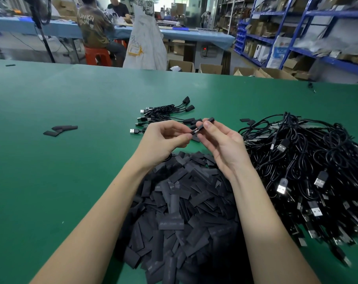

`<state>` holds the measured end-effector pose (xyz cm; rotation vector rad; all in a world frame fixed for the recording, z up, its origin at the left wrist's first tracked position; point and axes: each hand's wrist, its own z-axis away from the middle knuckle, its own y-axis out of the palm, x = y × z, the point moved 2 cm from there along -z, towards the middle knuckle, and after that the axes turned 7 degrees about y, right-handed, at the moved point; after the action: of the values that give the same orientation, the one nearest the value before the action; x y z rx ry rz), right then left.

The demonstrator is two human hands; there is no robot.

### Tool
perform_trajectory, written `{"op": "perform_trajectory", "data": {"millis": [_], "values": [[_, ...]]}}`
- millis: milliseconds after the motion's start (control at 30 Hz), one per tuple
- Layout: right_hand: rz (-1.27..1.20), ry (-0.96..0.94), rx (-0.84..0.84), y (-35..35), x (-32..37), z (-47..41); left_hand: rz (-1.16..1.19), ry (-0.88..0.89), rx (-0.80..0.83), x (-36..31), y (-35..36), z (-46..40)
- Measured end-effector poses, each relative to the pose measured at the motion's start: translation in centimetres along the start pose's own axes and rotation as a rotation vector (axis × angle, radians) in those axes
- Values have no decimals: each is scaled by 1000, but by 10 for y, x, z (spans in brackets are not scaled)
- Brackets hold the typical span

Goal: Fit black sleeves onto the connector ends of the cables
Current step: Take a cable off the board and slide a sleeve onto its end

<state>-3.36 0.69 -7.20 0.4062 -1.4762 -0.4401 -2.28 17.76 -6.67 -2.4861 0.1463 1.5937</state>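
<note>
Between both fingertips, the connector [195, 131] shows only partly.

Both hands raised, fingertips pinching: left [165, 136], right [221, 140].

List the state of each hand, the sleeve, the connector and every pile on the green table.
left hand: pinches connector end
right hand: pinches black sleeve
black sleeve: partly over connector end
connector end: between both hands
sleeve pile: loose heap
cable pile: tangled
sleeved cables: laid aside
</note>
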Motion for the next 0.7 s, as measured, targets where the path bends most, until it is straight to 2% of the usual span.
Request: {"op": "perform_trajectory", "data": {"millis": [333, 700], "values": [[56, -16, 5, 1, -2, 0, -55, 32, -16, 0, 1, -1], [95, -11, 46, 4, -3, 1, 1, -10, -57, -1, 3, 0]]}}
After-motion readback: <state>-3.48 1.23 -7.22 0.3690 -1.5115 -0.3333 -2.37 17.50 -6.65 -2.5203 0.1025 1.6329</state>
